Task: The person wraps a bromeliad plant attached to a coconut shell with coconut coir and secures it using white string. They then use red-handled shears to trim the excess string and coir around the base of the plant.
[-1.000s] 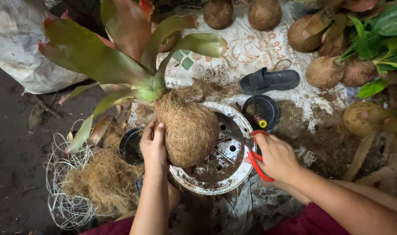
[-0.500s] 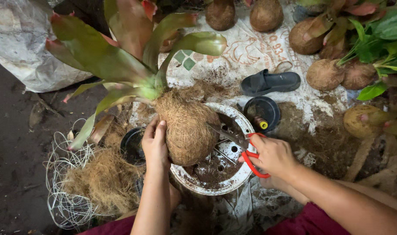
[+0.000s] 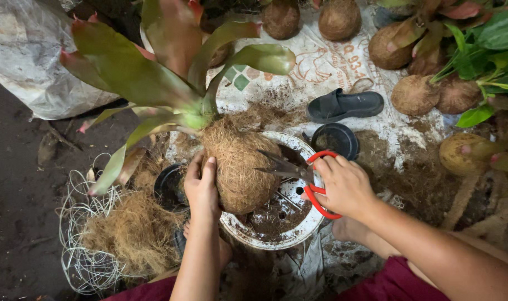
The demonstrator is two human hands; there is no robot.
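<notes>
My left hand [image 3: 201,187] presses against the left side of a coir-wrapped root ball [image 3: 240,165]. From the ball grows a plant [image 3: 154,78] with long green and reddish leaves. The ball rests over a white perforated tray [image 3: 290,234] that holds some soil. In my right hand [image 3: 346,187] are red-handled scissors [image 3: 315,189], blades parted. Their tips point left at the right side of the ball.
A heap of loose coir [image 3: 131,231] and a tangle of white string [image 3: 84,262] lie at the left. Black pots [image 3: 336,139], [image 3: 170,187] and a dark sandal [image 3: 346,105] flank the tray. More coir balls [image 3: 415,95] and leafy plants [image 3: 482,50] stand behind on a printed sack [image 3: 298,67].
My right hand has brought the scissors left, so the blades now reach the right side of the coir ball. My left hand stays on the ball.
</notes>
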